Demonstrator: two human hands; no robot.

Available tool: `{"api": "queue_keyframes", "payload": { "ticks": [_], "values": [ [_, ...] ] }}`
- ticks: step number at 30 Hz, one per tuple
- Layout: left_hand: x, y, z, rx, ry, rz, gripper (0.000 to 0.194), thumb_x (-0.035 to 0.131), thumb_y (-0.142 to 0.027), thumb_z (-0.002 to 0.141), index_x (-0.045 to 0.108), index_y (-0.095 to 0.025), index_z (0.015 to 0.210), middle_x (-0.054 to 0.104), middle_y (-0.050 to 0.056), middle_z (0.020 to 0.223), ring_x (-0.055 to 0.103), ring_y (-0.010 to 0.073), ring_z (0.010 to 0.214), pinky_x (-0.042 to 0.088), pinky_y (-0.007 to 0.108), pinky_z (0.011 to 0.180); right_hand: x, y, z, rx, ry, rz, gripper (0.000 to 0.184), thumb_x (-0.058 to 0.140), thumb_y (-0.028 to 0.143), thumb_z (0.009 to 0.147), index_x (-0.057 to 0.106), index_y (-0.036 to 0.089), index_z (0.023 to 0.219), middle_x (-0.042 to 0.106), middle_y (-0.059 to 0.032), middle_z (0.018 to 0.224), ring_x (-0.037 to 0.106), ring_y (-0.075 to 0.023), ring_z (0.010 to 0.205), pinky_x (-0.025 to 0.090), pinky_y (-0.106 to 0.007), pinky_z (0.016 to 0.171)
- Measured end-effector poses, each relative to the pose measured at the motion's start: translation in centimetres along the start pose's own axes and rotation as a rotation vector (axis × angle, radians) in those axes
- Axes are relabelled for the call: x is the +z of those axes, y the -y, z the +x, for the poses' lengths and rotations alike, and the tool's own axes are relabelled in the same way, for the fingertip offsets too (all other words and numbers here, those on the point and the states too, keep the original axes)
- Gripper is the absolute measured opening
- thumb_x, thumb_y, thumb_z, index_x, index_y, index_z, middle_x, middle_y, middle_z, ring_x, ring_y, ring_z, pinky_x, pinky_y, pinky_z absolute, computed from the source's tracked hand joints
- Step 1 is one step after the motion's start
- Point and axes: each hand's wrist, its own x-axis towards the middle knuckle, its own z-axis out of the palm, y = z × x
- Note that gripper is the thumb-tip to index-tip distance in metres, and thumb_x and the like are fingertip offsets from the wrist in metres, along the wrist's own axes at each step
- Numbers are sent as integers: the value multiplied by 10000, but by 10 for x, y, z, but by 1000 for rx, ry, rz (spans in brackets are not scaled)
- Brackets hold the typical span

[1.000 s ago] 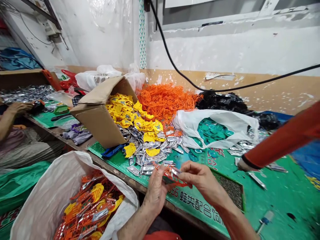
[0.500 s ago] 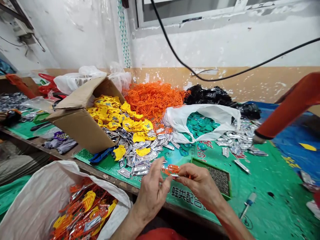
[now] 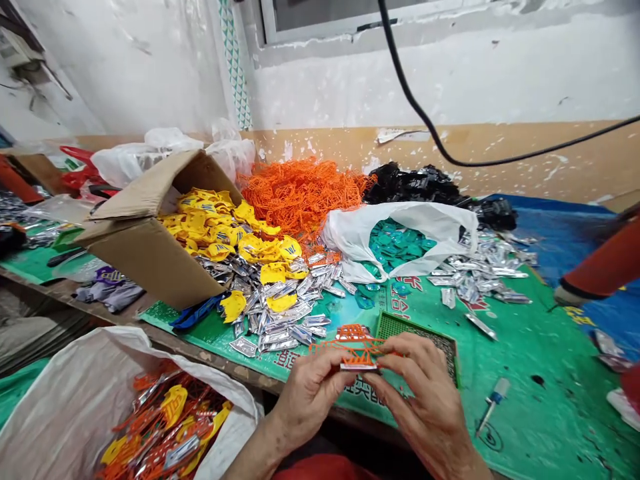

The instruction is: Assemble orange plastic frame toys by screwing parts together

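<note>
I observed the left hand point(image 3: 310, 393) and the right hand point(image 3: 425, 400) held close together at the table's front edge, both in a narrow pinch. Between their fingers they gripped one orange plastic lattice piece point(image 3: 357, 340), which had a silver strip point(image 3: 359, 366) along its lower edge. The piece was held in the air, just in front of a green mesh tray point(image 3: 415, 337), which lay beyond the right hand on a green printed mat point(image 3: 525, 367).

To the lower left, near the left hand, stood a white sack point(image 3: 65, 407) filled with orange, yellow and silver pieces. Across the table I recorded a tipped cardboard box point(image 3: 145, 250) spilling yellow tags point(image 3: 220, 227) onto a spread of silver pieces point(image 3: 270, 313). Behind these lay an orange heap point(image 3: 300, 193) and a black heap point(image 3: 415, 187), and a white bag point(image 3: 350, 233) held teal pieces point(image 3: 395, 243). A small screwdriver point(image 3: 493, 403) lay on the mat at right, and a red-orange sleeve point(image 3: 605, 263) entered at the right edge.
</note>
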Motion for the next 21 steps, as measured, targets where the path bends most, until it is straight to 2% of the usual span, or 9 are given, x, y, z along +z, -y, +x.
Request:
{"api": "queue_keyframes", "payload": {
  "ticks": [4, 7, 13, 17, 21],
  "values": [
    [2, 2, -1, 271, -18, 155, 221, 543, -148, 907, 618, -190, 1110, 718, 57, 981, 675, 138, 917, 517, 208, 827, -5, 3, -2, -46, -31, 75, 115, 650, 82, 814, 602, 167, 875, 651, -51, 835, 544, -203, 896, 414, -388, 809],
    [1, 3, -1, 389, -48, 260, 259, 546, -167, 909, 572, -188, 1166, 722, 74, 993, 686, 144, 939, 532, 205, 840, -6, 8, -3, -95, -84, 93, 136, 643, 43, 800, 613, 156, 870, 676, -48, 830, 557, -193, 852, 425, -396, 803],
    [-5, 4, -2, 455, -48, 349, 230, 526, -198, 921, 564, -204, 1148, 735, 75, 966, 708, 156, 893, 568, 232, 801, -7, 13, -5, -104, -126, 126, 123, 648, 56, 796, 634, 146, 879, 698, -48, 800, 574, -179, 800, 452, -388, 779],
    [-7, 5, -1, 510, -11, 341, 178, 569, -254, 902, 592, -186, 1065, 732, 93, 954, 707, 156, 885, 569, 218, 786, -8, 15, -7, -91, -143, 99, 95, 624, 86, 817, 634, 166, 868, 706, -32, 784, 583, -163, 778, 459, -375, 784],
    [-8, 8, 0, 532, -25, 365, 131, 569, -264, 903, 610, -171, 985, 736, 95, 914, 709, 145, 860, 560, 199, 785, -6, 17, -10, -95, -156, 118, 68, 616, 99, 823, 625, 166, 825, 703, -22, 764, 574, -148, 752, 457, -347, 751]
  ]
}}
